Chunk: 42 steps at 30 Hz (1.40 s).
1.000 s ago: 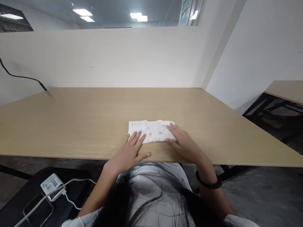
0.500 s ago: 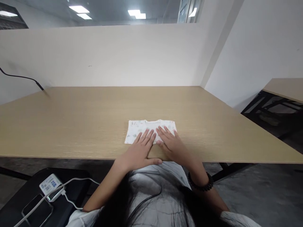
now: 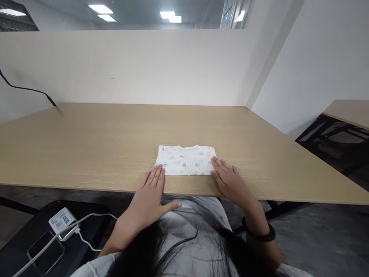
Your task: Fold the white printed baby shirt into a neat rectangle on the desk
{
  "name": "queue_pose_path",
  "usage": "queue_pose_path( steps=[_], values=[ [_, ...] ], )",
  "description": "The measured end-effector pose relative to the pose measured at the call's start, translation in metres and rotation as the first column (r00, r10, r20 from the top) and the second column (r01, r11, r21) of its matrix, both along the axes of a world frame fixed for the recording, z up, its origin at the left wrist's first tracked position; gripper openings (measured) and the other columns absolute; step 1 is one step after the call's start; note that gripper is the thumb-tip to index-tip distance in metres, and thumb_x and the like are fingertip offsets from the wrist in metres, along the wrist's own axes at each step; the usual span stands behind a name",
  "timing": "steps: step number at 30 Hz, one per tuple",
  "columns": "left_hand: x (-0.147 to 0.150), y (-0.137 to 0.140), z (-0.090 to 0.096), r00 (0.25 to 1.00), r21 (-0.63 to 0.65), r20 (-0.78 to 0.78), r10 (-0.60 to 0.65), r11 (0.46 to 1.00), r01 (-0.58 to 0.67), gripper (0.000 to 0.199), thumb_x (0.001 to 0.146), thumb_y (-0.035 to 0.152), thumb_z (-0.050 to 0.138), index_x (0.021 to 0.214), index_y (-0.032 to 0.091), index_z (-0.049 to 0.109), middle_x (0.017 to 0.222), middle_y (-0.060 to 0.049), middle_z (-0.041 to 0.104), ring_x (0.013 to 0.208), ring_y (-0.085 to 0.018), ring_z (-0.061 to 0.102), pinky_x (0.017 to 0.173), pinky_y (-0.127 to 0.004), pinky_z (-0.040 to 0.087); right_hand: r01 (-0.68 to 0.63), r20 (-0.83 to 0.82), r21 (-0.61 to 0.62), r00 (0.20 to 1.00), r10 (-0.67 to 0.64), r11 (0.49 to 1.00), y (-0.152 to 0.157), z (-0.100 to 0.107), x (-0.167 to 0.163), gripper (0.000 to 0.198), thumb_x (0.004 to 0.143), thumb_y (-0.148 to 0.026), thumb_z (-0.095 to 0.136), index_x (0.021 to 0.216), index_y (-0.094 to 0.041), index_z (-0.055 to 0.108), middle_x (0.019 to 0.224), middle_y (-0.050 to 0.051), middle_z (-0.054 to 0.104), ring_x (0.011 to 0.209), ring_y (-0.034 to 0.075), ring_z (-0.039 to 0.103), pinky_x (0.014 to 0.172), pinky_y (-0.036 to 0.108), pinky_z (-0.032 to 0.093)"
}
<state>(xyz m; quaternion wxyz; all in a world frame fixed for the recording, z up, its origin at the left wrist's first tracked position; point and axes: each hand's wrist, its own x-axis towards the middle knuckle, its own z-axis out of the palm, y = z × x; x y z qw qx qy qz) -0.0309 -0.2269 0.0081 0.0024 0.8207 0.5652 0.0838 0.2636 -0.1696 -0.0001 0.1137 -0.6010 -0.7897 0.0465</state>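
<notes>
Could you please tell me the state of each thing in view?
Cloth: flat on table, looks folded
Left hand: open, touching cloth's near left corner
Right hand: open, touching cloth's right edge
Bracelet: worn on right wrist
White device: cable plugged in
Lights: lit

The cloth (image 3: pixel 186 161) lies on the table (image 3: pixel 115 130) near its front edge, the left hand (image 3: pixel 147 202) at its near left corner, the right hand (image 3: pixel 230 182) at its right side. Behind the table stands a wall (image 3: pixel 158 65). Below left, a power bank (image 3: pixel 62 222) rests on a chair (image 3: pixel 17 250); at right is another table (image 3: pixel 350 109).
</notes>
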Motion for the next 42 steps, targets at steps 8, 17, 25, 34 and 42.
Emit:
queue_pose_path(
  steps=[8,17,25,34,42],
  values=[
    [-0.012,-0.002,-0.007,0.999,0.107,-0.03,-0.032,0.994,0.035,0.095,0.09,0.075,0.036,0.157,0.009,0.025,0.162,-0.021,0.027,0.149,-0.043,0.021,0.118,-0.064,0.017,-0.29,-0.121,0.045,0.948,0.293,0.956,-0.008,0.009,0.019,0.068,0.097,-0.057,0.046,0.153,-0.019,0.038,0.157,0.013,0.041,0.15,0.031,0.026,0.119,0.057,0.027],
    [-0.023,-0.002,0.016,0.949,0.105,0.203,-0.242,0.969,0.225,0.038,0.095,0.04,0.058,0.127,0.02,0.059,0.121,-0.012,0.062,0.115,-0.027,0.056,0.095,-0.042,0.051,-0.381,-0.275,0.204,0.862,0.426,0.902,-0.024,0.003,0.047,0.031,0.086,-0.043,0.07,0.111,-0.024,0.07,0.116,0.012,0.071,0.124,0.032,0.058,0.101,0.049,0.048],
    [-0.04,-0.017,0.039,0.812,0.158,0.383,-0.44,0.897,0.412,0.022,0.096,0.016,0.05,0.105,0.023,0.069,0.095,-0.006,0.066,0.091,-0.019,0.061,0.082,-0.032,0.05,-0.293,-0.542,0.216,0.758,0.364,0.931,-0.048,0.03,0.047,0.013,0.092,-0.035,0.064,0.095,-0.023,0.069,0.096,0.009,0.073,0.093,0.025,0.067,0.084,0.039,0.055],
    [-0.025,-0.023,0.054,0.278,-0.13,0.881,-0.383,0.369,0.92,0.058,0.079,0.078,0.052,0.069,0.024,0.072,0.065,-0.012,0.07,0.068,-0.026,0.07,0.076,-0.039,0.055,-0.961,-0.808,-0.137,0.249,0.534,0.24,-0.058,0.043,0.031,0.026,0.091,-0.038,0.062,0.073,-0.019,0.066,0.065,0.006,0.068,0.062,0.016,0.066,0.061,0.025,0.051],
    [0.027,-0.017,0.016,0.585,-0.43,0.805,-0.096,0.584,0.688,0.054,0.095,0.064,0.041,0.085,0.018,0.067,0.076,-0.005,0.064,0.072,-0.017,0.056,0.069,-0.028,0.045,-0.794,-0.573,-0.251,0.583,0.576,0.554,-0.064,0.03,-0.025,0.022,0.093,-0.033,0.055,0.106,-0.019,0.066,0.103,0.009,0.067,0.094,0.021,0.064,0.085,0.034,0.054]
  ],
)
